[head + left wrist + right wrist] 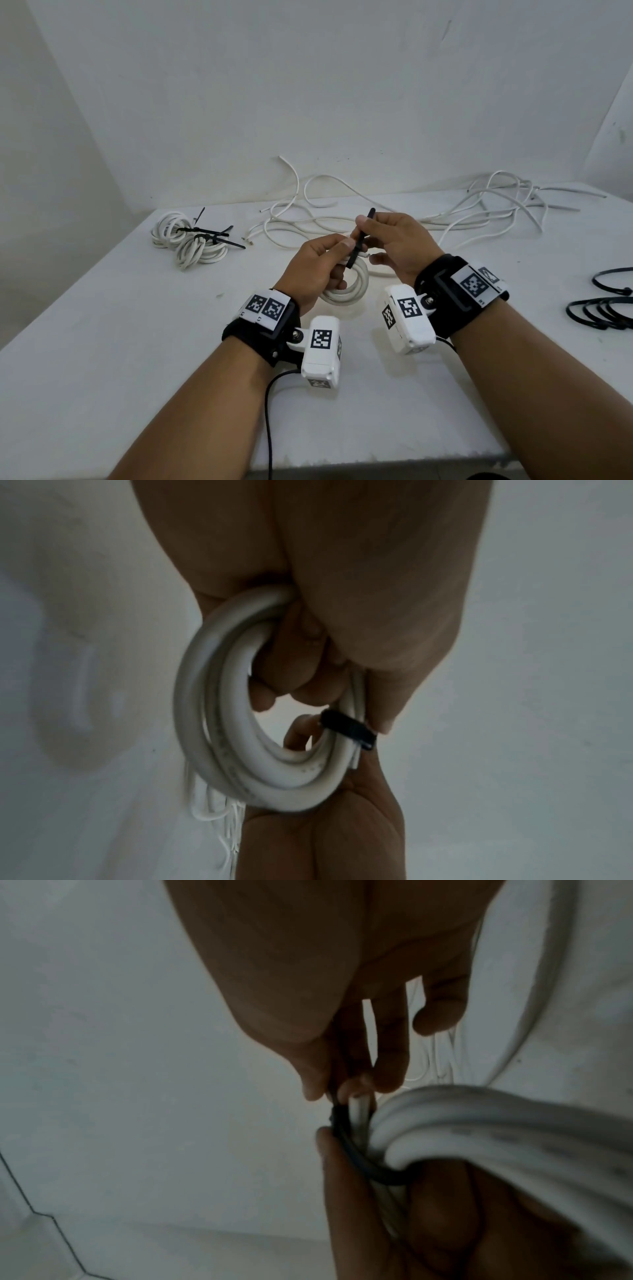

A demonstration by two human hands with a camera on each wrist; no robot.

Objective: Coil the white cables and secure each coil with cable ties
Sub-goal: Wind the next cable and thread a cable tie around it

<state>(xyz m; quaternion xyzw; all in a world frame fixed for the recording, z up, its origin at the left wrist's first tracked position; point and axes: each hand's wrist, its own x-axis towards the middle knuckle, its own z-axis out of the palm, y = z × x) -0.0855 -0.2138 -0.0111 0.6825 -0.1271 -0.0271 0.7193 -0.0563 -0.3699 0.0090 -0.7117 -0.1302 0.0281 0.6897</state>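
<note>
Left hand (317, 265) gripping white cable coil (346, 291) above tabletop (137, 342); right hand (394, 241) pinching black cable tie (359, 240) looped round coil. Two tied coils (191, 240) far left of coil.

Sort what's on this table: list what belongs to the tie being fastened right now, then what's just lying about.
In use:
- white coil, held by the left hand
- black cable tie around it, its tail pinched by the right hand

Lying about:
- two tied coils, far left
- loose white cables at the back, not yet coiled
- spare black ties, right edge
</note>
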